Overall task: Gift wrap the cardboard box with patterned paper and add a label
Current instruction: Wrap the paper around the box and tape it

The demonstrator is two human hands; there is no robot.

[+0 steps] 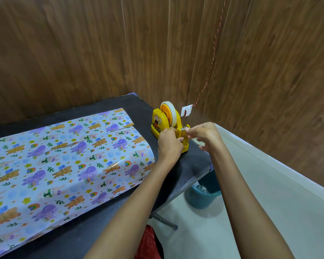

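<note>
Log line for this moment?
left hand: grips tape dispenser | right hand: pinching at its cutter | patterned paper: spread on table

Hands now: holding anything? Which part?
Left hand grips the yellow tape dispenser at its cutter end. Right hand pinches at the cutter, likely the tape's free end; strip too small to tell.

No text, brand or number can be read; the patterned paper (pixel 64 165) and the sticker (pixel 157 122) on the tape dispenser (pixel 155 130) carry only cartoon pictures.
</note>
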